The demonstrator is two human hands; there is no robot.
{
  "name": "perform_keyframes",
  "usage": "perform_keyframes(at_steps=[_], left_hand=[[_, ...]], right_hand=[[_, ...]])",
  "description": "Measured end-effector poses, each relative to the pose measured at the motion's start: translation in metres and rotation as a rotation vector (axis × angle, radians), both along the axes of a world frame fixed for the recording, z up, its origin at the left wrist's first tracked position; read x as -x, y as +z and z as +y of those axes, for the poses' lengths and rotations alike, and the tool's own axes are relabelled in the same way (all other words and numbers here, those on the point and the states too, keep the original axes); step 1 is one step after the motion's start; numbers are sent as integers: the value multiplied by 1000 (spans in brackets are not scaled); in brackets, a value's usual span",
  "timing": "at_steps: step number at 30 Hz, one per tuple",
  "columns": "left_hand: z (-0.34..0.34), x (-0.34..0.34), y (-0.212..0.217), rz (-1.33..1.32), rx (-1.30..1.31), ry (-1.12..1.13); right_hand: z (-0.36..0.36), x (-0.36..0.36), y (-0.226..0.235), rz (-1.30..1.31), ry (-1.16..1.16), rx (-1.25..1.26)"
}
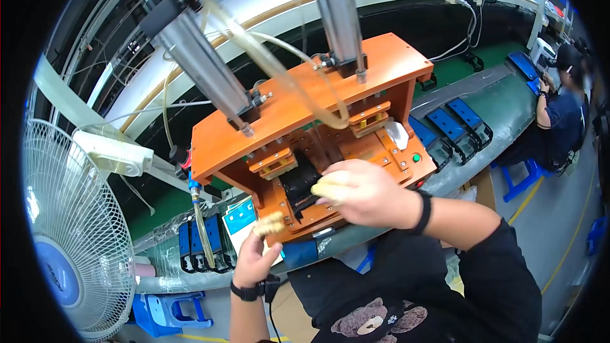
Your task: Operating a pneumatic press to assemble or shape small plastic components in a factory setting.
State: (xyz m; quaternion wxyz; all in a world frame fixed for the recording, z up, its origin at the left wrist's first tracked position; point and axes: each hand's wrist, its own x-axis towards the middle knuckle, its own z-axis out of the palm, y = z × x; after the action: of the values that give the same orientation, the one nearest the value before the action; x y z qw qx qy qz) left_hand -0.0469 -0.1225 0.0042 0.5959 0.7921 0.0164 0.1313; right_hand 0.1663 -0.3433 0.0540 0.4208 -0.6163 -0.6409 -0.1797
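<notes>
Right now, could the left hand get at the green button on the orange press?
Probably not easily. The left hand sits at the orange press's near left corner, while the green button lies on the far right, beyond the right hand and its forearm.

Orange press fixture (298, 98), black part (298, 184), blue trays (454, 126), green belt (502, 98), white fan (70, 228).

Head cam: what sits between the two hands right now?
In the head view, the front edge of the orange press fixture's base plate lies between the left hand and the right hand, which is at the black part.
</notes>
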Motion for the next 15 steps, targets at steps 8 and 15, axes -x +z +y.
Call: perform_keyframes(at_steps=[8,15], left_hand=[[42,-92,4,211,-170,162],[118,-118,-37,198,-731,328]], right_hand=[[-235,-56,-25,1166,-198,-454],[-391,-187,-179,1436,-489,-1222]])
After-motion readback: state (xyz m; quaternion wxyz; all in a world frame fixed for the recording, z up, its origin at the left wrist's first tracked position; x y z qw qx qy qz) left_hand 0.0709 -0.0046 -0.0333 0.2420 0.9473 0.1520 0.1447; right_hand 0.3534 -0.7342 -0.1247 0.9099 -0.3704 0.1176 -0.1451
